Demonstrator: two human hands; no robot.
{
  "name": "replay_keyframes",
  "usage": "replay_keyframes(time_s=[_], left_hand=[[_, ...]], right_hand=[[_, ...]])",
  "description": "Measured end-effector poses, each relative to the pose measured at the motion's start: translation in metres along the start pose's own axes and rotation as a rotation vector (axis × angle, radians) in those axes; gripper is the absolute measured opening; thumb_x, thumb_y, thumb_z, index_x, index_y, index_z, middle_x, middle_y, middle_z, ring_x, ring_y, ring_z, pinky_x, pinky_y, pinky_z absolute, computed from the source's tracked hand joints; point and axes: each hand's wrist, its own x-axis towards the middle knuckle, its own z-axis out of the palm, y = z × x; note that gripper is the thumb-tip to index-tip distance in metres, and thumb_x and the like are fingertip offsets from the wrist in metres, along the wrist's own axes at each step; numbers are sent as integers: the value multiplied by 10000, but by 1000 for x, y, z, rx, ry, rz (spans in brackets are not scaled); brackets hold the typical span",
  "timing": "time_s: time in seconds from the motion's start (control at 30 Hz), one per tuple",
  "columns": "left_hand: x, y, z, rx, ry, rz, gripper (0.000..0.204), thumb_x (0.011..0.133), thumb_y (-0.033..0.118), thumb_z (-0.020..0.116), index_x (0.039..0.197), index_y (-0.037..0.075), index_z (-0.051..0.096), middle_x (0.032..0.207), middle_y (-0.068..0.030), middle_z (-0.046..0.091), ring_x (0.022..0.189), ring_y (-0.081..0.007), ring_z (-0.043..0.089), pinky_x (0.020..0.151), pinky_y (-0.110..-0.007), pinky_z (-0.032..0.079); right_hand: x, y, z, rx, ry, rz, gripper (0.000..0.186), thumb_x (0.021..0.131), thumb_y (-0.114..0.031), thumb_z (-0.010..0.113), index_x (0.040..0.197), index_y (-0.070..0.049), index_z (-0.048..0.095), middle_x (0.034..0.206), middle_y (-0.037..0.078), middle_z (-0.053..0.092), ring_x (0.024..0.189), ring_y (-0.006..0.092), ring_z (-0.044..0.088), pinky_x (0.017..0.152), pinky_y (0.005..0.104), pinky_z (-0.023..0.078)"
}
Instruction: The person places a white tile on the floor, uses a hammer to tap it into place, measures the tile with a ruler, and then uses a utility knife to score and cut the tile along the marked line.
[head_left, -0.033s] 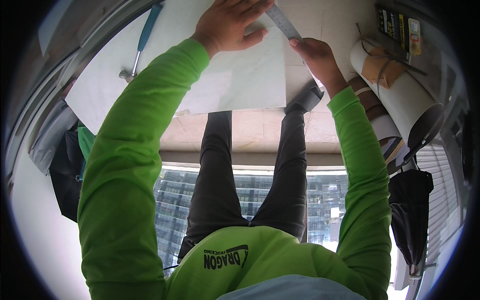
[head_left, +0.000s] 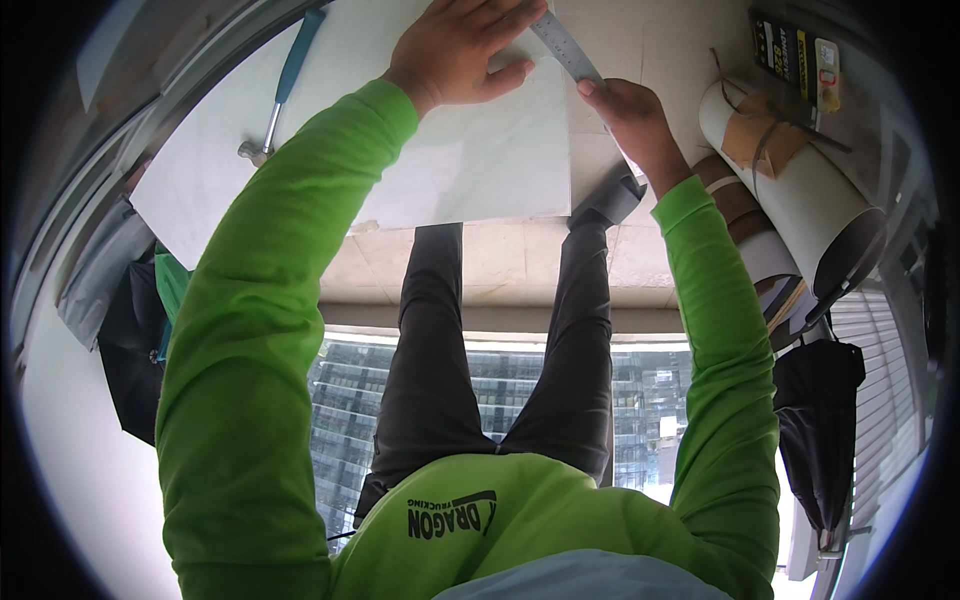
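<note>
1. As two arms in a bright-green long-sleeved top point(head_left: 260, 290) reach forward, a slim steel ruler point(head_left: 565, 48) slants between the hands near the right edge of a large white sheet point(head_left: 480, 150).
2. The left hand point(head_left: 460, 50) lies palm down with its thumb spread wide and fingers extended, cut partly by the view's upper edge; it grips nothing, its index finger meeting the ruler's far end.
3. The right hand point(head_left: 635, 120) is closed on the ruler's near end, thumb along the metal, the other fingers largely hidden.
4. On the sheet's left side rests a hammer point(head_left: 293, 65) with a teal handle, its head nearest the left sleeve.
5. Legs in dark trousers point(head_left: 430, 360) stretch over a pale tiled floor point(head_left: 640, 250); a grey shoe point(head_left: 612, 197) stands at the sheet's near right corner, while the left foot is out of sight.
6. At right, a big white roll point(head_left: 850, 205) bears an orange-brown patch point(head_left: 765, 140), close to a black-and-yellow package point(head_left: 790, 55).
7. Lower down hangs a folded black umbrella point(head_left: 820, 430), beside white slats point(head_left: 885, 370).
</note>
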Motion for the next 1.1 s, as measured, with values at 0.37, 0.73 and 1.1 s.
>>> replay_keyframes(time_s=[0.37, 0.73, 1.1], left_hand=[[1, 2, -6, 40, -19, -83, 760, 892, 448, 635, 1505, 30, 475, 1636, -169, 364, 1544, -331, 278, 1270, -510, 174], [-4, 0, -1, 55, 51, -56, 677, 901, 421, 636, 1431, 10, 543, 1584, -193, 432, 1515, -355, 335, 1258, -523, 212], [0, 3, 2, 50, 68, -79, 693, 879, 411, 650, 1427, 1, 543, 1583, -199, 432, 1520, -355, 331, 1262, -525, 204]], right_hand=[[41, -28, -65, -303, -112, -78, 531, 974, -532, 653, 764, -44, 638, 641, -25, 410, 633, 113, 384, 587, 319, 331], [8, -5, 2, -120, 73, -124, 552, 998, -510, 645, 725, -30, 635, 575, -2, 415, 555, 124, 376, 522, 325, 339], [12, -4, 3, -47, 22, -117, 528, 1007, -490, 621, 759, -24, 623, 623, 5, 438, 614, 151, 394, 582, 341, 367]])
